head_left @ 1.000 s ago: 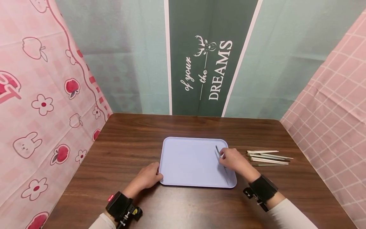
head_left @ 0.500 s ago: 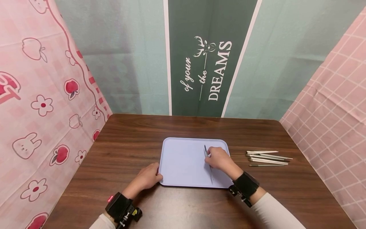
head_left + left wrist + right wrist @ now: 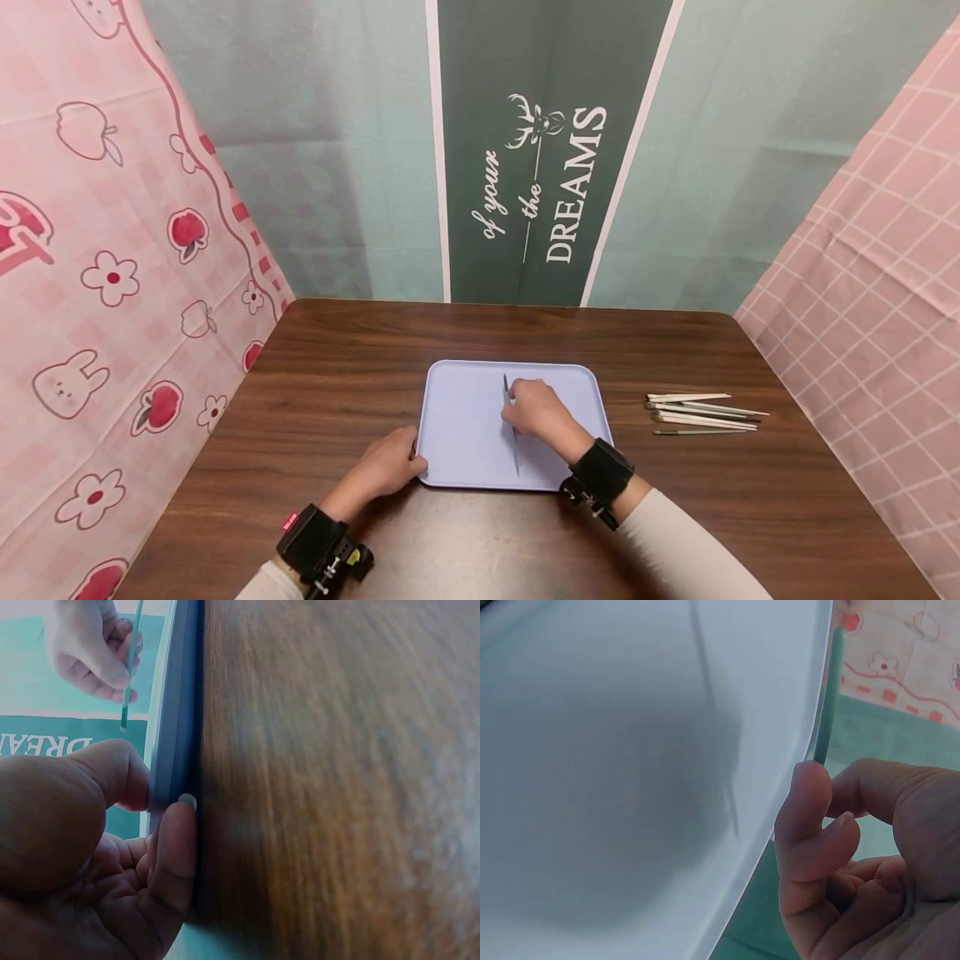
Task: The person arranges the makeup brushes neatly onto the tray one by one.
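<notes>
A lavender rectangular tray (image 3: 461, 425) lies on the table. My left hand (image 3: 386, 461) grips its near left corner; in the left wrist view, thumb (image 3: 127, 776) and fingers pinch the tray's edge. Over the tray's middle, my right hand (image 3: 538, 408) pinches a slim green paintbrush (image 3: 507, 393) between thumb and fingertips. The brush slants above the tray, its dark end pointing to the far side. In the right wrist view one end of the paintbrush (image 3: 829, 697) sticks up past the fingertips, and a thin shadow falls on the tray.
Several paintbrushes (image 3: 705, 418) with pale and green handles lie in a loose bunch on the brown wooden table (image 3: 352, 350), right of the tray. Patterned pink cloth (image 3: 112, 275) hangs at the left, gridded pink cloth at the right, green cloth (image 3: 337, 167) behind.
My right hand has carried the paintbrush leftward from the tray's right side to its middle. The left hand keeps its grip on the corner, and the tray stays put.
</notes>
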### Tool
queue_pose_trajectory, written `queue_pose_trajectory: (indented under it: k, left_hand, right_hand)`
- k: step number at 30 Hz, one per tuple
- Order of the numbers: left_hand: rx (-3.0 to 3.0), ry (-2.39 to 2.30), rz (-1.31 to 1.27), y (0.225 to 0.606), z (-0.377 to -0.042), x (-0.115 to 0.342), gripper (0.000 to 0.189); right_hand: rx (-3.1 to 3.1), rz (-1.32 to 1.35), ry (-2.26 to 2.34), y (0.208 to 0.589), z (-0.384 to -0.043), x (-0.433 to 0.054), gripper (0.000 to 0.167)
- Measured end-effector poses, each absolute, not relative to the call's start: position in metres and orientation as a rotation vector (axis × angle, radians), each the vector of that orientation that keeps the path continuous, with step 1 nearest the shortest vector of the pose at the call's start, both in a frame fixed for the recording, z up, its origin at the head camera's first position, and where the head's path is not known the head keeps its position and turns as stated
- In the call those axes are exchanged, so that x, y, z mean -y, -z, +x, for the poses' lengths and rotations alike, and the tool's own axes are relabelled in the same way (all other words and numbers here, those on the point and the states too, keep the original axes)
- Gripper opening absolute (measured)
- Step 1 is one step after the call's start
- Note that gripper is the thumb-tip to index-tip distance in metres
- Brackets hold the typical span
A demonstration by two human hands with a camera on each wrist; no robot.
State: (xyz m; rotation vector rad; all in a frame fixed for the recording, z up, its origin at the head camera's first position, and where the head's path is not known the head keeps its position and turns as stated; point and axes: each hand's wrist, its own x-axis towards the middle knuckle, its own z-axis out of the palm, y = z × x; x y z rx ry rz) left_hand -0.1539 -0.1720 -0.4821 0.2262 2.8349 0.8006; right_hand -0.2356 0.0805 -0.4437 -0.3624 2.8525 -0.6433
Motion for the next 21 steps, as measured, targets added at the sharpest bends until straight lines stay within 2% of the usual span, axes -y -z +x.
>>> queue_pose_trajectory:
  k: [5, 21]
  left_hand:
    - [-2.845, -0.798, 0.241, 0.483, -0.154, 0.172, 0.018]
    - [-2.842, -0.802, 0.239, 0.485, -0.155, 0.172, 0.017]
  right_hand:
    - [-2.863, -0.402, 0.655, 0.443, -0.236, -0.068, 0.005]
    - [-2.838, -0.458, 0.699, 0.442, -0.239, -0.021, 0.029]
